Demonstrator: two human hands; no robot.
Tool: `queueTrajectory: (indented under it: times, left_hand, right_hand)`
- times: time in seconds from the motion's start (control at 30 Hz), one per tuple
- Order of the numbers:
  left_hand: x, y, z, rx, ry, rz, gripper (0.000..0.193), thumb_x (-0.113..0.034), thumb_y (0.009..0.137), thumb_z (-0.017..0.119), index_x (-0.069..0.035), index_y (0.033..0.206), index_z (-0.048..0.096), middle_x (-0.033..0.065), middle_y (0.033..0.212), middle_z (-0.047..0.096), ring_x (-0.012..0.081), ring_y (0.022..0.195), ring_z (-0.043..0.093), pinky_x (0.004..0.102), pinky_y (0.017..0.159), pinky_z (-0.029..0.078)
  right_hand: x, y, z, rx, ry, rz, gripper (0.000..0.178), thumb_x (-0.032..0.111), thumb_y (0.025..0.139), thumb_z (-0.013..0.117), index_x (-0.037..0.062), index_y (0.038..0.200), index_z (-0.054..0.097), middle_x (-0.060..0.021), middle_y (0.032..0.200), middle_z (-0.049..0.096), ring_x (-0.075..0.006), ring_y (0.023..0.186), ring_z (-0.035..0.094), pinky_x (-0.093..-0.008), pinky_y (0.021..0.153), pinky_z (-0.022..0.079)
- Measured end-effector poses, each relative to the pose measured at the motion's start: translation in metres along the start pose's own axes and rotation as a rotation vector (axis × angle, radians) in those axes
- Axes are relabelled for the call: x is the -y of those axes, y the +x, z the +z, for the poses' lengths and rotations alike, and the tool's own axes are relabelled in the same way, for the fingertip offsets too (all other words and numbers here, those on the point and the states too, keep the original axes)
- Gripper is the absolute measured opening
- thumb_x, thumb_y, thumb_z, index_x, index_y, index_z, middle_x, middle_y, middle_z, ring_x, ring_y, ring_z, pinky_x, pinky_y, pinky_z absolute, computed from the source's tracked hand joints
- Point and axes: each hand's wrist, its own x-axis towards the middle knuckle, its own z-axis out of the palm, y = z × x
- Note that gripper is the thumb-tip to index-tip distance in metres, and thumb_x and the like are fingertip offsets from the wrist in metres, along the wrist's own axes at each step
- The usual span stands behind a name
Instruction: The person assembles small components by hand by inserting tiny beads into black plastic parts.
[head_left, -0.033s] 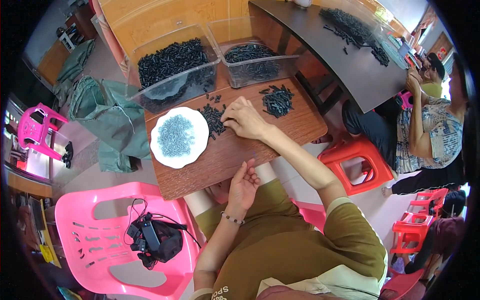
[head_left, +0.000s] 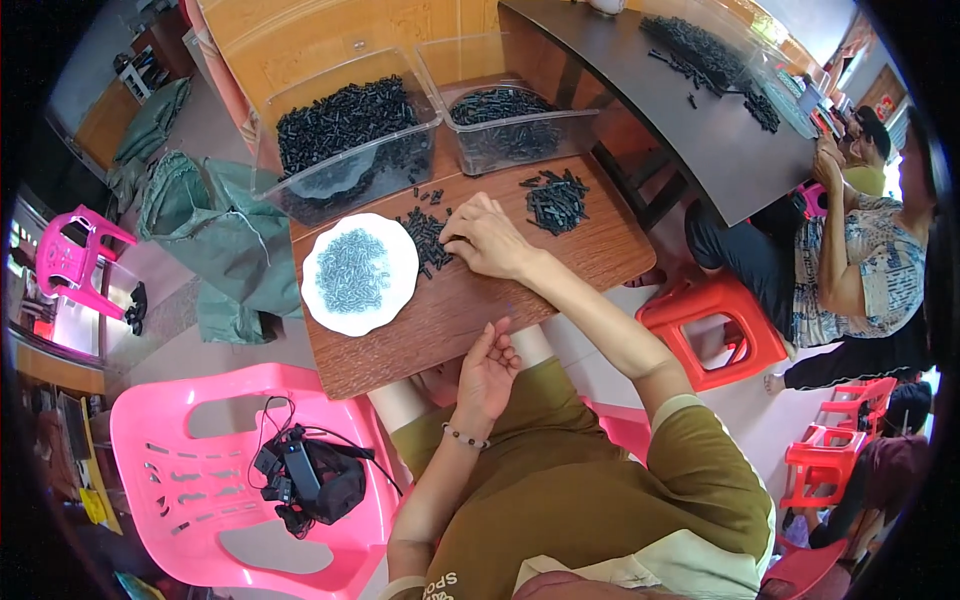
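Note:
My right hand [head_left: 486, 238] rests at the right edge of a pile of short black tubular pieces [head_left: 424, 236] on the small brown table [head_left: 455, 325]. Its fingers are bent and closed, and their tips are partly hidden. Palm up, my left hand [head_left: 488, 372] is just off the table's near edge, its fingers curled and thumb against the forefinger; what it pinches is too small to make out. Left of the pile, a white scalloped plate [head_left: 312, 300] bears many small clear pieces [head_left: 352, 270]. Longer black pieces [head_left: 557, 202] form another heap to the right.
Two clear plastic bins [head_left: 345, 165] [head_left: 525, 130] of black pieces stand at the table's back. A dark table [head_left: 690, 120] is at the right, near a seated person [head_left: 860, 250] and a red stool [head_left: 710, 330]. A pink chair [head_left: 200, 440] holding black cables and a green sack [head_left: 215, 220] are left.

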Motion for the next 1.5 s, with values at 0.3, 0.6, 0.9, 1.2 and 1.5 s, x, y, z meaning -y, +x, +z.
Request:
queueTrajectory:
  times: [0.3,0.6,0.9,1.2,1.5]
  left_hand:
    - [0.0,-0.001,-0.002,-0.007,-0.013,-0.014,0.026,-0.025,0.091,0.061,-0.005,0.108,0.063,-0.0036,0.076,0.059,0.0081,0.069,0.051,0.0239,0.066,0.043]
    - [0.0,-0.003,-0.002,-0.007,0.003,-0.02,0.028,-0.027,0.091,0.061,-0.005,0.108,0.063,-0.0042,0.078,0.057,0.0073,0.071,0.049,0.0222,0.067,0.043]
    - [-0.009,-0.011,-0.003,0.005,0.125,0.116,0.028,-0.026,0.094,0.057,-0.002,0.109,0.061,-0.0004,0.085,0.06,0.0082,0.075,0.053,0.0227,0.07,0.046]
    - [-0.019,-0.006,0.039,0.063,0.361,0.643,0.037,-0.012,0.093,0.058,0.002,0.126,0.05,0.0115,0.113,0.062,0.016,0.099,0.061,0.0275,0.088,0.05]
    - [-0.005,-0.005,0.036,0.068,0.402,0.677,0.027,-0.01,0.092,0.06,0.004,0.115,0.061,0.0111,0.1,0.066,0.0161,0.087,0.064,0.0289,0.081,0.054]
  right_hand:
    - [0.004,0.01,0.024,0.096,-0.139,0.121,0.012,0.019,0.073,0.072,0.0073,0.074,0.067,-0.0087,0.095,0.061,-0.0307,0.098,0.047,-0.0419,0.085,0.036]
    - [0.007,0.016,0.027,0.193,-0.274,0.187,0.009,0.013,0.071,0.069,0.0053,0.069,0.068,-0.0108,0.089,0.063,-0.0305,0.097,0.048,-0.0427,0.082,0.037]
    - [0.014,0.005,0.0,0.09,-0.059,0.236,0.009,0.012,0.073,0.068,0.0043,0.078,0.068,-0.0091,0.093,0.066,-0.0299,0.098,0.051,-0.0409,0.088,0.038]
    - [0.06,-0.052,-0.056,-0.144,0.232,0.083,0.009,0.007,0.073,0.072,0.0066,0.082,0.068,-0.0041,0.095,0.066,-0.0221,0.094,0.054,-0.0341,0.087,0.04]
    - [0.074,-0.082,-0.053,-0.275,0.183,0.047,0.018,0.002,0.064,0.074,0.0056,0.081,0.067,-0.0034,0.092,0.065,-0.0237,0.09,0.05,-0.0345,0.082,0.04]
